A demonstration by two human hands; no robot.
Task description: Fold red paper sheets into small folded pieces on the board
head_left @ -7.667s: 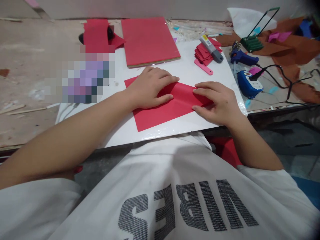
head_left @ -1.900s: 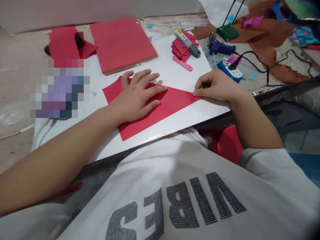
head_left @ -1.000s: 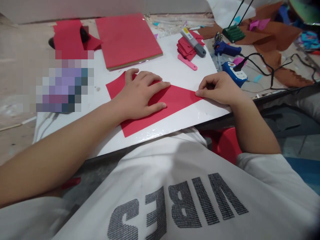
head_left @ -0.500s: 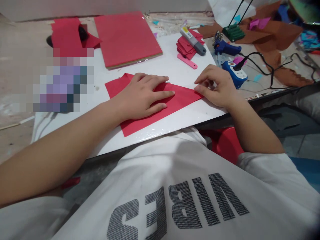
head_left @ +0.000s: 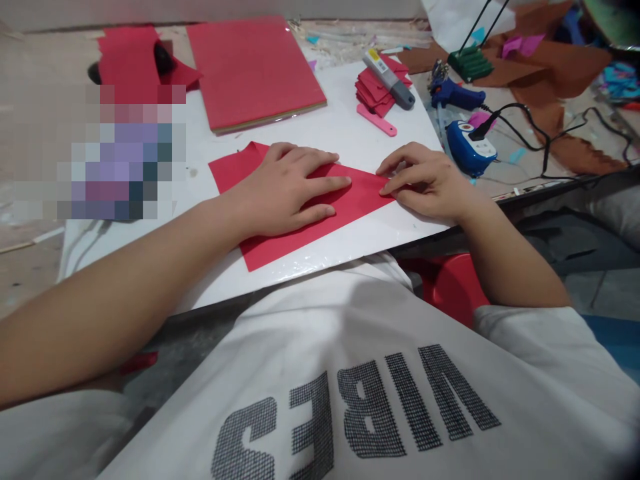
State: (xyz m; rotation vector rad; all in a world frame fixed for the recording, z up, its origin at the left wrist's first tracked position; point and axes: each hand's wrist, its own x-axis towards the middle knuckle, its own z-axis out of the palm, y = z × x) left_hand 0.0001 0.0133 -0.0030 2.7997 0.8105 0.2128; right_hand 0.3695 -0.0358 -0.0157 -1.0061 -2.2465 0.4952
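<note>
A folded sheet of red paper [head_left: 270, 252] lies on a white board [head_left: 345, 247], narrowing to a point at its right end. My left hand [head_left: 283, 193] rests flat on it, fingers spread, covering its middle. At the narrow tip is my right hand [head_left: 427, 183], its fingers bent and closed around the paper's end. Thumb and fingers partly hide that tip. The upper left corner of the paper sticks up slightly in a small fold.
Behind lies a stack of red sheets [head_left: 255, 73]. A grey cutter [head_left: 390, 79] rests on small red pieces [head_left: 373, 93], near a pink strip [head_left: 377, 120]. To the right are a blue glue gun [head_left: 457, 93], a blue power socket [head_left: 470, 148] and brown paper [head_left: 540, 97].
My right hand has shifted slightly left over the paper's tip, its fingers now reaching further onto the red surface. My left hand stays in place on the sheet.
</note>
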